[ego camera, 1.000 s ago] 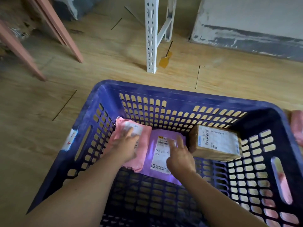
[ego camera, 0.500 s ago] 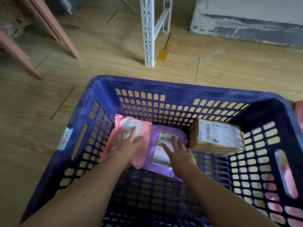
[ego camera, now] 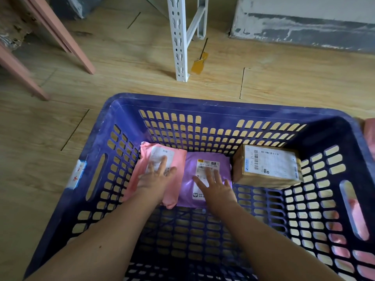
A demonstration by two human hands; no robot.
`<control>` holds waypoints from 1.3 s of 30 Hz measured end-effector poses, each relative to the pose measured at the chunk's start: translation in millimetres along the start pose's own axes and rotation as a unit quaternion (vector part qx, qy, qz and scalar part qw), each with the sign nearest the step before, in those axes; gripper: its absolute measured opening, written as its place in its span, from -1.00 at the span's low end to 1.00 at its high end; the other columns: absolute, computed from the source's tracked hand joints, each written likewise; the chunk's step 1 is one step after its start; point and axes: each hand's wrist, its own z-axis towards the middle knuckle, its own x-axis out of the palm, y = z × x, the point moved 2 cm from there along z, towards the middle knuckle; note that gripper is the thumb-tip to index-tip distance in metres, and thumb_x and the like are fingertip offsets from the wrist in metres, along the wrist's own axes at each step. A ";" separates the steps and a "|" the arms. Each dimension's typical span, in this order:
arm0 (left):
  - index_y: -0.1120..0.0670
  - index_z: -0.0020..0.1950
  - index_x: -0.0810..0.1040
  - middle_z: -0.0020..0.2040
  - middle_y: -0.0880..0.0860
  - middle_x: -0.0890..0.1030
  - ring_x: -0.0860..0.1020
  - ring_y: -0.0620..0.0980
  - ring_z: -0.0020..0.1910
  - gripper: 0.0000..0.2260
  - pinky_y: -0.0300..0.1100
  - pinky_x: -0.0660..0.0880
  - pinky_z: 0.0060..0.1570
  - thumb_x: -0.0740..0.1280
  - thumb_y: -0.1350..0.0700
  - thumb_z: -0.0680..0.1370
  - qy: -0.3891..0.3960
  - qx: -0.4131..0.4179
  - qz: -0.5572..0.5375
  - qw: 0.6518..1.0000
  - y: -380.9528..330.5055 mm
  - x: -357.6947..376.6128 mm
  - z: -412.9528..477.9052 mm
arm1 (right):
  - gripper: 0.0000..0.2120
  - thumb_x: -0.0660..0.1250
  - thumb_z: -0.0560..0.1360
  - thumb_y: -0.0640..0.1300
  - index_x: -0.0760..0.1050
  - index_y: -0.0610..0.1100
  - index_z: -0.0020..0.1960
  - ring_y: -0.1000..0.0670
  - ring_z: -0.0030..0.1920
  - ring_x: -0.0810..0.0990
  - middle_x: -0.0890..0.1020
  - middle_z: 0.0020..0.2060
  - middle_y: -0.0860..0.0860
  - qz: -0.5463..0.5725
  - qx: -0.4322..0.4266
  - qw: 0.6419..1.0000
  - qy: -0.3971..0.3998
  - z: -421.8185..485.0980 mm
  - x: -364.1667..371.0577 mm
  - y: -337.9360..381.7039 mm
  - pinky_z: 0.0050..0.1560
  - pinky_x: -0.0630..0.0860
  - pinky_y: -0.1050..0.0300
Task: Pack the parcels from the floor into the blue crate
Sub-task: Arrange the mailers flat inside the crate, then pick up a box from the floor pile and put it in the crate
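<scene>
Your left hand [ego camera: 154,179] lies flat, fingers spread, on the pink parcel [ego camera: 146,169]; your right hand [ego camera: 215,185] likewise on the purple parcel [ego camera: 190,179] (both against the blue crate's [ego camera: 203,102] far wall), cardboard box [ego camera: 265,165] at its far right corner.

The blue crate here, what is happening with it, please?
A person is packing parcels into the blue crate. The left hand lies flat on a pink parcel, the right hand flat on a purple parcel beside it. A brown box sits at the far right inside. Something pink is still outside the crate, on the right.
</scene>
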 end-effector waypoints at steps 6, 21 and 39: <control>-0.14 0.53 -0.18 0.51 0.06 -0.40 -0.21 0.29 0.50 -0.01 0.13 0.42 0.27 0.47 0.21 0.40 0.035 -0.002 -0.025 0.999 -0.3 -8.8 -3.3 | -0.11 0.36 0.49 -0.02 -0.23 0.07 0.54 -0.17 0.54 -0.15 -0.22 0.53 -0.14 0.022 -0.017 0.999 0.018 -8.3 -10.6 -9.1 0.47 0.07 -0.18; 0.10 0.16 0.54 0.11 0.08 0.59 0.56 0.12 0.04 -0.74 -0.12 0.47 -0.14 0.22 0.24 0.50 -0.288 0.087 -0.182 0.936 -64.2 -85.5 -65.6 | -0.72 0.19 0.49 -0.23 0.55 -0.13 0.14 -0.08 0.13 0.48 0.59 0.07 -0.03 0.227 0.024 0.920 -0.318 -100.2 -112.1 -28.4 0.06 0.44 0.11; -0.01 0.14 0.52 0.12 -0.06 0.55 0.54 -0.02 0.04 -0.79 -0.22 0.31 -0.19 0.20 0.17 0.56 -0.410 0.210 -0.162 0.873 -205.1 -173.6 -160.7 | -0.77 0.20 0.48 -0.25 0.61 -0.15 0.01 -0.08 -0.01 0.54 0.64 -0.04 -0.04 0.216 0.145 0.861 -0.437 -281.5 -115.5 -132.3 -0.16 0.41 0.11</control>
